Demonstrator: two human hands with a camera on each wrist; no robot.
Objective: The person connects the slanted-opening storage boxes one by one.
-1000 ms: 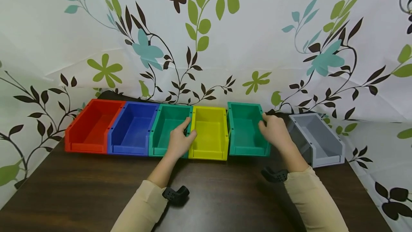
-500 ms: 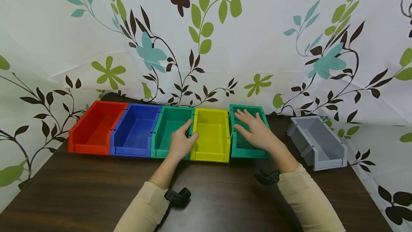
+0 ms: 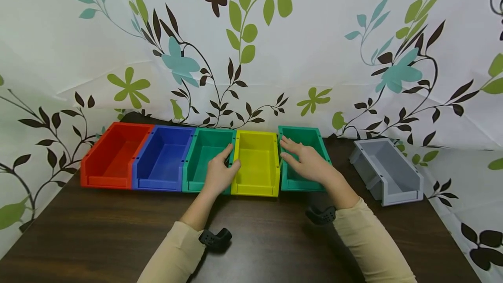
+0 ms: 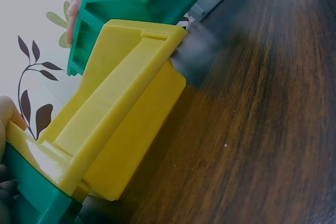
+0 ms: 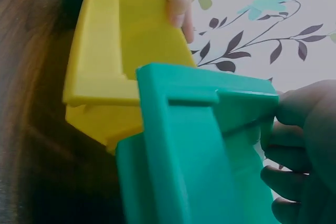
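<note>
At the right of the row, my right hand (image 3: 308, 160) reaches across the green bin (image 3: 300, 179) to its left wall. In the right wrist view its curled fingers (image 5: 286, 153) are at that wall and inside the bin. My left hand (image 3: 220, 171) grips the touching side walls of the yellow bin (image 3: 257, 160) and the other green bin (image 3: 206, 154), its thumb over the yellow side. In the left wrist view only its fingers (image 4: 9, 114) show, at the yellow rim. A narrow gap parts the yellow bin from the right green one.
A blue bin (image 3: 165, 156) and a red bin (image 3: 118, 156) continue the row at the left. A grey bin (image 3: 389, 169) stands askew at the right. Behind the dark wooden table (image 3: 259, 239) hangs a leaf-patterned sheet (image 3: 306, 47).
My right hand has moved left from the right green bin's right wall, over the bin, to its left wall. My left hand and the other bins keep their places.
</note>
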